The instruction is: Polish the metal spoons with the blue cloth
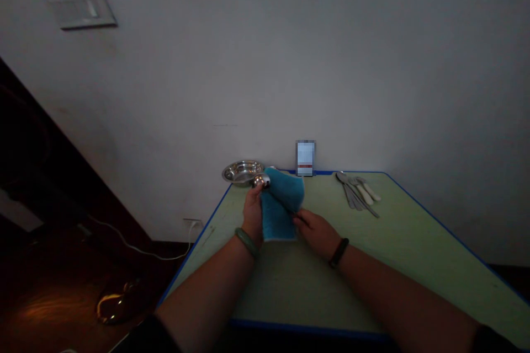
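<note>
My left hand is closed around the end of a metal utensil whose rounded shiny tip sticks out above my fingers; the rest of it is wrapped in a blue cloth. My right hand pinches the lower right side of that cloth, fingers closed on it. Both hands hover over the far left part of a pale green table with a blue rim. A shiny steel bowl stands just behind my left hand at the table's back left corner.
A bundle of spoons and cutlery with pale handles lies at the back right of the table. A small blurred box stands against the white wall. A white cable runs along the dark floor on the left.
</note>
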`<state>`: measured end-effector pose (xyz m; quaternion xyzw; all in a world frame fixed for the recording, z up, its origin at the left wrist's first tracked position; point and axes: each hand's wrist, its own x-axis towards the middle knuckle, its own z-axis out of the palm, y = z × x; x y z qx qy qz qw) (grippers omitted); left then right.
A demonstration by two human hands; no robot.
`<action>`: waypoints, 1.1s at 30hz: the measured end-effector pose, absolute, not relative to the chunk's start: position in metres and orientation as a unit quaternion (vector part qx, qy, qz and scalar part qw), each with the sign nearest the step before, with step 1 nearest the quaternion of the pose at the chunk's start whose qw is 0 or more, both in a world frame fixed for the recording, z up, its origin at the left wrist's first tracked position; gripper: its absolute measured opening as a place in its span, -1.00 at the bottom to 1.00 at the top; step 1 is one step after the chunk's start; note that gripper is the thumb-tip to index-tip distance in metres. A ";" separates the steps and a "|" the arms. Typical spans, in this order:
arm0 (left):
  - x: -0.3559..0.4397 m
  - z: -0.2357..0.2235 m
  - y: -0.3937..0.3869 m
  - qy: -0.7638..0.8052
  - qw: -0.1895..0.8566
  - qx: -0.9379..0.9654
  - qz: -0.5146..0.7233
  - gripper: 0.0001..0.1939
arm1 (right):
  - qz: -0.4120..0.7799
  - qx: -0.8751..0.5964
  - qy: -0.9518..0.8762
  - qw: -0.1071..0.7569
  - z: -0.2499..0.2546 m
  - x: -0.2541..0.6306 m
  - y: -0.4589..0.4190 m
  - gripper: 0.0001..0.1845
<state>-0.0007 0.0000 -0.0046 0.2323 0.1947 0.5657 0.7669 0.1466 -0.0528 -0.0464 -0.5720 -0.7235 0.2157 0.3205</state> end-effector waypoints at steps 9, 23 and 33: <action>0.003 -0.009 -0.004 0.197 0.792 0.345 0.464 -0.53 | 0.266 -0.564 -0.685 0.377 -0.045 0.150 -0.052 -0.80; -0.008 0.003 0.008 0.256 0.792 0.228 0.505 -0.56 | 0.301 -0.579 -0.648 0.393 -0.050 0.166 -0.044 -0.81; -0.008 0.009 -0.001 0.222 0.796 0.249 0.505 -0.65 | 0.278 -0.588 -0.647 0.398 -0.048 0.166 -0.043 -0.77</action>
